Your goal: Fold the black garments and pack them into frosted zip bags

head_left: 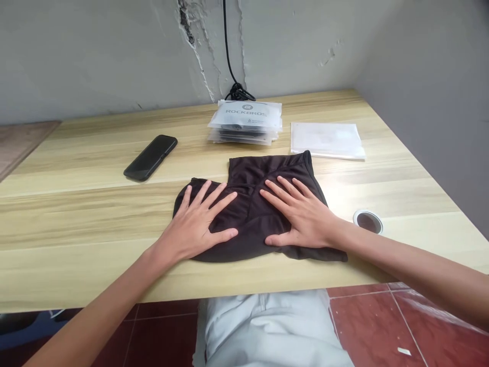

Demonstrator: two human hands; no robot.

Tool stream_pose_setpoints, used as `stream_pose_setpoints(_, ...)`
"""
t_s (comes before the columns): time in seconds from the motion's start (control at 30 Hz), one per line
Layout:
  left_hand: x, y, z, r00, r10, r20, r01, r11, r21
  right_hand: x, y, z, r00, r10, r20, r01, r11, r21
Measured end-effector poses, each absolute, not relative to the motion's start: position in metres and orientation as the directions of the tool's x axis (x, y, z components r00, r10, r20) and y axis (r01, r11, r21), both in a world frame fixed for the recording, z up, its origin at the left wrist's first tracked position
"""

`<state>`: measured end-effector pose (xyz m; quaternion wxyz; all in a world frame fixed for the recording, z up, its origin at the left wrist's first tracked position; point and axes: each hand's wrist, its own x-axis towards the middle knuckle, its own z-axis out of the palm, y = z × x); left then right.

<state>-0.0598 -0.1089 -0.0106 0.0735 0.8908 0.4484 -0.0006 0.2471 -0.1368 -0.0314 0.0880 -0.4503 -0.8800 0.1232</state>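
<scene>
A dark brown folded cloth (pixel 254 176) lies on the light wooden table (pixel 76 214), near its front edge. My left hand (pixel 198 221) rests flat on the cloth's left part, fingers spread, open. My right hand (pixel 300 211) lies flat on the cloth's right part, fingers stretched toward the upper left, open. Neither hand grips anything.
A black phone (pixel 151 157) lies to the left. A stack of clear packaged items (pixel 246 122) sits at the back by a black cable (pixel 235 92). White flat bags (pixel 326 140) lie at the back right. A round cable hole (pixel 368 221) is at right. Walls close off the back and right.
</scene>
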Motion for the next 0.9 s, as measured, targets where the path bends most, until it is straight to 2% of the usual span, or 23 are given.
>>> stream_pose_setpoints(0.27, -0.066, -0.096, 0.017, 0.596, 0.786, -0.162, 0.798, -0.557, 0.23, 0.245, -0.137, -0.038, -0.604, 0.786, 0.135, 0.725, 0.611, -0.317)
stream_pose_setpoints(0.33, -0.06, -0.085, 0.026, 0.558, 0.827, -0.068, 0.812, -0.527, 0.251, 0.241, -0.136, -0.041, -0.603, 0.787, 0.128, 0.721, 0.606, -0.335)
stream_pose_setpoints(0.4, -0.05, -0.069, 0.032, 0.527, 0.843, 0.107, 0.812, -0.537, 0.228, 0.238, -0.134, -0.04, -0.597, 0.797, 0.093, 0.724, 0.585, -0.364)
stream_pose_setpoints(0.53, -0.024, -0.017, 0.036, 0.502, 0.748, 0.435, 0.813, -0.58, 0.058, 0.238, -0.132, -0.029, -0.591, 0.806, 0.033, 0.706, 0.536, -0.462)
stream_pose_setpoints(0.63, -0.004, 0.025, 0.031, 0.531, 0.707, 0.467, 0.801, -0.599, -0.004, 0.243, -0.13, -0.021, -0.563, 0.823, 0.071, 0.649, 0.494, -0.579)
stream_pose_setpoints(0.77, 0.01, 0.06, 0.023, 0.527, 0.738, 0.421, 0.768, -0.625, 0.136, 0.253, -0.124, -0.019, -0.481, 0.852, 0.207, 0.447, 0.442, -0.778)
stream_pose_setpoints(0.83, 0.01, 0.066, 0.021, 0.491, 0.753, 0.438, 0.766, -0.613, 0.195, 0.258, -0.119, -0.02, -0.419, 0.853, 0.31, 0.266, 0.442, -0.857)
stream_pose_setpoints(0.9, 0.006, 0.067, 0.023, 0.461, 0.76, 0.458, 0.763, -0.603, 0.232, 0.261, -0.114, -0.023, -0.333, 0.874, 0.354, 0.054, 0.392, -0.918)
